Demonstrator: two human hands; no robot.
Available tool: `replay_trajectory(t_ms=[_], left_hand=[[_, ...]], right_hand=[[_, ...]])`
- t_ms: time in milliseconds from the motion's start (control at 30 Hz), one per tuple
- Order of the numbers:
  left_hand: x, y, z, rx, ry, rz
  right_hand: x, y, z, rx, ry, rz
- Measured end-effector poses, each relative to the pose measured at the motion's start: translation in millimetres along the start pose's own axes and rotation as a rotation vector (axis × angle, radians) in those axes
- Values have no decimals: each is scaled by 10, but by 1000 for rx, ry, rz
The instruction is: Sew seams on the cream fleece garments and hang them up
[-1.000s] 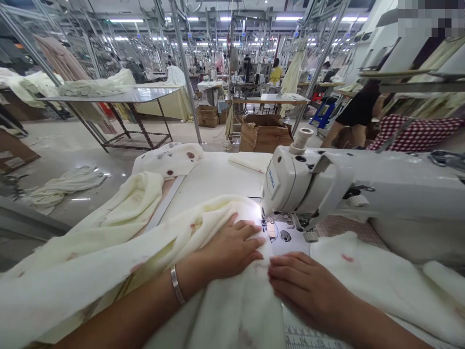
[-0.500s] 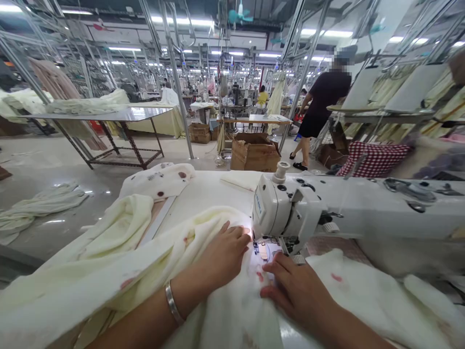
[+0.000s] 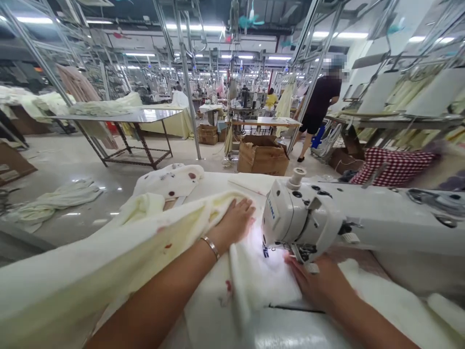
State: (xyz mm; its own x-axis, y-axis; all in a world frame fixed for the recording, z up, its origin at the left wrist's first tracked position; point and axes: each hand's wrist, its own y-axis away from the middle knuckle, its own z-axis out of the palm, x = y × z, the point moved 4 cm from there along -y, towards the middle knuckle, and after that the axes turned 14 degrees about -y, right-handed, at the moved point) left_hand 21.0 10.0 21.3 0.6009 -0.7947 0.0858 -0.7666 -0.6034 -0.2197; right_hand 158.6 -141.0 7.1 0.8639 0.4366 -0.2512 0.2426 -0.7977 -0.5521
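Note:
A cream, fleecy fabric [image 3: 203, 228] with small reddish prints lies across the sewing table, one part under the lit needle area of a white sewing machine [image 3: 290, 213]. My left hand [image 3: 238, 220], a silver bangle on its wrist, rests flat on the cloth left of the machine head, fingers stretched forward. To the right of the presser foot [image 3: 265, 252], my right hand [image 3: 316, 278] touches the cloth's edge with its fingers extended. The machine head's lower parts hide some of those fingers.
Folded printed cloth [image 3: 170, 182] lies at the table's far left, and more cream cloth [image 3: 385, 295] at right. Beyond stand an open cardboard box [image 3: 263, 157], a metal-legged table [image 3: 127, 116] and a person in dark clothes [image 3: 321, 102]. Cloth [image 3: 65, 198] lies on the floor.
My left hand has moved forward over the cloth. My right hand has shifted right, partly behind the machine's lower parts. The view has turned slightly left; the person has walked farther off.

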Motion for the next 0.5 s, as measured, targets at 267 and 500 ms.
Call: replay_trajectory(t_ms=[267, 500], left_hand=[[800, 1064, -259, -12, 112, 15], [686, 1116, -309, 69, 159, 3]], right_hand=[[-395, 174, 74, -290, -234, -145], [-405, 179, 84, -305, -274, -90]])
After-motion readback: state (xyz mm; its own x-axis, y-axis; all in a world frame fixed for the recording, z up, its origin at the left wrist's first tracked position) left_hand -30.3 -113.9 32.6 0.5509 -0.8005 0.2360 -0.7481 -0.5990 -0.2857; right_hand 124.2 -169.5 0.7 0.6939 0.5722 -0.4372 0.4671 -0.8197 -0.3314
